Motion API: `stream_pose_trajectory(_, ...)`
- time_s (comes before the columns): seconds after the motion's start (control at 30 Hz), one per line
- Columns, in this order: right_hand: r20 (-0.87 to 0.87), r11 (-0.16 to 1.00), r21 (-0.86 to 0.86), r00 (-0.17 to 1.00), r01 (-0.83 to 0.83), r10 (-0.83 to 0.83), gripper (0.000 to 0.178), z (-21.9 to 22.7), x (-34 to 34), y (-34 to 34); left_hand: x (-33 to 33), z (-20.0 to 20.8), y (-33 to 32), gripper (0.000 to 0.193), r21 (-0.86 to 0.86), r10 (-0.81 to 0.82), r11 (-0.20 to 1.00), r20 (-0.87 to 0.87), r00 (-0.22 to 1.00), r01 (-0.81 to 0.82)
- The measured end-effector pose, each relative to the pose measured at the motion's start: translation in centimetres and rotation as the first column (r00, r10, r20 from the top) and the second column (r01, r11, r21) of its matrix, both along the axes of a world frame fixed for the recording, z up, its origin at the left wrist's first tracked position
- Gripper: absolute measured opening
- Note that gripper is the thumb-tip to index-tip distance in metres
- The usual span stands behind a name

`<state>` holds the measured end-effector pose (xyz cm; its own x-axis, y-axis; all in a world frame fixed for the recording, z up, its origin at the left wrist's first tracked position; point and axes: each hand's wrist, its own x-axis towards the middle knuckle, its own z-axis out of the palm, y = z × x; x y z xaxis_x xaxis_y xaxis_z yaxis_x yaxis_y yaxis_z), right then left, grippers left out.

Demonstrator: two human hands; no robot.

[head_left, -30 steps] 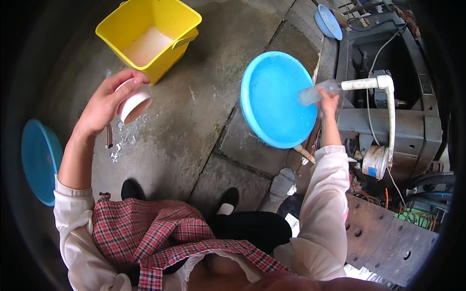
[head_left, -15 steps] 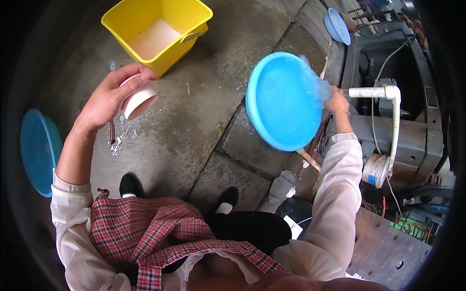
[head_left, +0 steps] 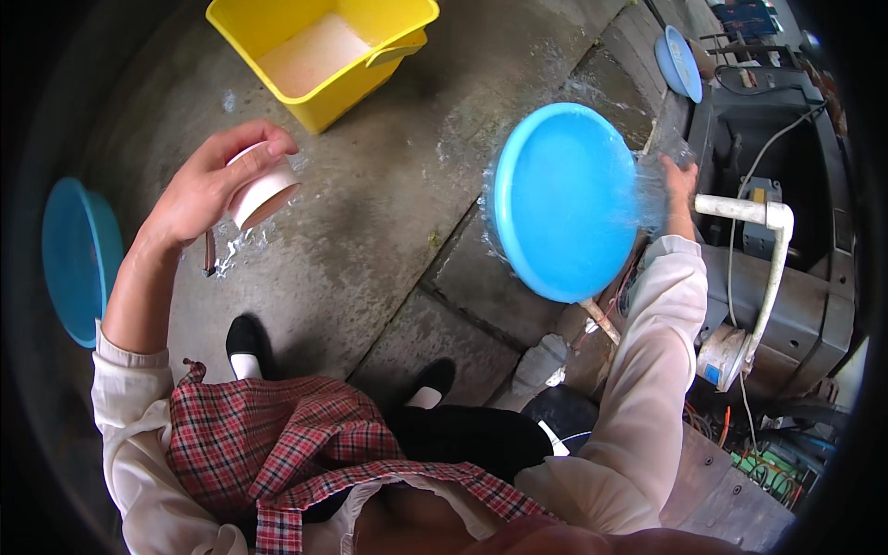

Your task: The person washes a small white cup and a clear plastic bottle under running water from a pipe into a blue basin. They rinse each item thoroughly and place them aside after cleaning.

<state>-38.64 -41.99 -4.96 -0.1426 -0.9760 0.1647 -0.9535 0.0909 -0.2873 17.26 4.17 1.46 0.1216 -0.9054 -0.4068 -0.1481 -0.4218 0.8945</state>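
Observation:
My left hand (head_left: 202,185) is wrapped round a small pale pink-white cup (head_left: 265,197), tilted so its hollow mouth faces to the right and toward me. At the right, my right hand (head_left: 682,183) reaches into water (head_left: 652,190) coming from the mouth of a white pipe (head_left: 735,209). Its fingers look stretched apart, partly blurred by splashing, and nothing shows in them. The stream runs leftward into a round blue basin (head_left: 504,190), and drops fly about its rim.
A yellow bucket (head_left: 319,109) with cloudy pinkish contents stands ahead on wet concrete. Another blue basin (head_left: 104,231) is at the far left, a smaller one (head_left: 683,65) at the far right. A grey machine (head_left: 786,296) with cables and loose wires occupies the right side.
The view has turned slightly, shifting basin, bucket and pipe rightward. My right hand has moved farther out past the pipe's mouth, fingers spread in the water. My left hand still holds the cup.

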Motion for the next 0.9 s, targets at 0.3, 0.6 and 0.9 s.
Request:
stream_pose_trajectory(0.3,0.751,0.927,0.360,0.622,-0.103,-0.222,0.069,-1.8,-0.7,9.0,-1.0,0.4,-0.9,0.040,-0.015,-0.033,0.999,-0.020,0.999,0.032)
stream_pose_trajectory(0.6,0.743,0.991,0.096,0.656,0.091,-0.133,0.078,1.2,0.6,14.5,-3.0,2.0,-1.8,0.032,-0.071,-0.052,0.996,-0.115,0.992,0.044)
stream_pose_trajectory(0.9,0.640,0.999,-0.051,0.768,-0.003,0.036,0.074,-0.3,0.9,13.9,-2.3,2.1,-0.6,0.032,-0.064,-0.031,0.998,-0.073,0.997,0.026)
